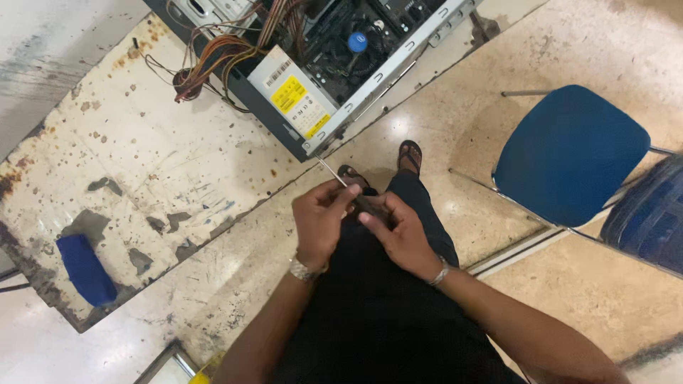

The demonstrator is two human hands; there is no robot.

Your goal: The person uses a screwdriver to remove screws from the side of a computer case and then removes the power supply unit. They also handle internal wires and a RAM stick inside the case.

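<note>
- We hold a screwdriver [348, 193] between both hands, in front of our lap and above the floor [569, 299].
- Our left hand [320, 217] is closed around the shaft: thumb and fingertips pinch the thin metal rod just behind its exposed length.
- Our right hand [398, 231] is closed on the dark handle; the fingers wrap it, so most of the handle is hidden.
- The screwdriver runs diagonally: the handle lies low and right inside the right hand, the shaft passes through the left hand's fingers, and the tip points up and left.
- The tip ends just beside the near corner of the open computer case [370, 78]; we cannot tell whether it touches the case.
- The two hands sit close together, nearly touching at the fingertips, with the tool bridging them.
- The computer case lies on its side on a worn, rust-spotted white table [142, 156], with the side panel off. Inside we see a power supply [293, 96] with a yellow label, a bundle of coloured wires [213, 60], and a cooler with a blue centre [357, 41].
- A blue cloth [85, 269] lies near the table's left end, well apart from both hands.
- A blue chair [569, 153] stands to our right.
- Each wrist carries a metal band.
</note>
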